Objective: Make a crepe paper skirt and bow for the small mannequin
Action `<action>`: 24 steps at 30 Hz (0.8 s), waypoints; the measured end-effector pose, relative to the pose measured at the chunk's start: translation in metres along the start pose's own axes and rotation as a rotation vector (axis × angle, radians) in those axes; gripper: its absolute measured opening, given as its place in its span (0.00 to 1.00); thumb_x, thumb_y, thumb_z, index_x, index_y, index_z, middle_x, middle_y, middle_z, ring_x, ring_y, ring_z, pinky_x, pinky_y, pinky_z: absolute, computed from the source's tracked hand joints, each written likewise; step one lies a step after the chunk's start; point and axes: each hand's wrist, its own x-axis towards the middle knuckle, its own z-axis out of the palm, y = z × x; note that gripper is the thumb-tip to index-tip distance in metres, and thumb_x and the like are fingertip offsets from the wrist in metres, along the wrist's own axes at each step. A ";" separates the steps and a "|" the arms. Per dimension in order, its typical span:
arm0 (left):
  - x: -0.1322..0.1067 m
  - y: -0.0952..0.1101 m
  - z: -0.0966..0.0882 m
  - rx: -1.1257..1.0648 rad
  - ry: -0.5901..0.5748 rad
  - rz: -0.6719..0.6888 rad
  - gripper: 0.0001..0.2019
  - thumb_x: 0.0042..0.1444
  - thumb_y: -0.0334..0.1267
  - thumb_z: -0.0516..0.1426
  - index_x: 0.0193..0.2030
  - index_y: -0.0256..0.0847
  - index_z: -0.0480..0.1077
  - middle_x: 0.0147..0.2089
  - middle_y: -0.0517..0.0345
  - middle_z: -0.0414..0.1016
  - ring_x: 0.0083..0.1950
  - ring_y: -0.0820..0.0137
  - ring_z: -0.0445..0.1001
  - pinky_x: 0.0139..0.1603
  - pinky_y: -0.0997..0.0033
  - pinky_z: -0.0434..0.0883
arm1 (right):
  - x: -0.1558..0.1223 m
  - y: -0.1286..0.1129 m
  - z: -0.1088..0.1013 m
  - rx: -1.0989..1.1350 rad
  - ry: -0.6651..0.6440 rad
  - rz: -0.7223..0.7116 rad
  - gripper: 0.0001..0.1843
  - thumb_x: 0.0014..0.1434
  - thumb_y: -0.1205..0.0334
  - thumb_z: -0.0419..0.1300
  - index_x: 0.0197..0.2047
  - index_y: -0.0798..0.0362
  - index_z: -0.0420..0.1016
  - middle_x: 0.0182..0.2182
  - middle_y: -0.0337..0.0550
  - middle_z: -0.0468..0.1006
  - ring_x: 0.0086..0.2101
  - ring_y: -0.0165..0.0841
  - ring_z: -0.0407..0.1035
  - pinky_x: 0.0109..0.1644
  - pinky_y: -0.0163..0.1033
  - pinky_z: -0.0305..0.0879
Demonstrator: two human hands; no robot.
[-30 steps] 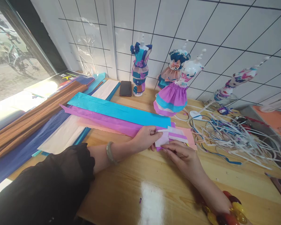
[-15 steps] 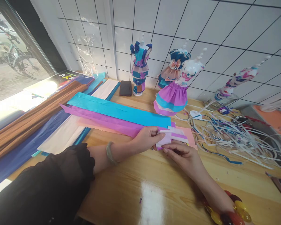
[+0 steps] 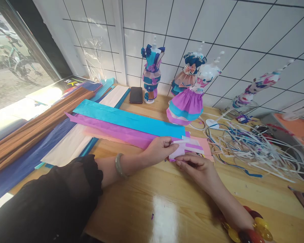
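Between my two hands is a small piece of pale lilac paper with a purple lower edge. My left hand pinches it at its upper left side, thumb on top. At its lower right edge, the thumb and fingers of my right hand are closed on it. White and purple paper strips lie just beyond, over a peach sheet. Long folded blue paper and purple paper stretch away to the left behind my left hand.
Miniature dress forms, one in a tiered purple skirt, stand along the tiled wall. A tangle of white strips covers the right side. Brown paper and a black phone lie to the left and back.
Almost nothing differs. Both hands keep their grip on the lilac paper, in nearly the same place.
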 end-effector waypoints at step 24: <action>0.000 -0.002 0.000 0.207 0.000 0.002 0.14 0.54 0.43 0.52 0.24 0.38 0.57 0.19 0.65 0.62 0.22 0.78 0.64 0.19 0.79 0.56 | -0.004 0.003 0.001 -0.212 -0.075 0.049 0.11 0.58 0.54 0.55 0.36 0.51 0.74 0.30 0.42 0.77 0.31 0.33 0.70 0.33 0.36 0.65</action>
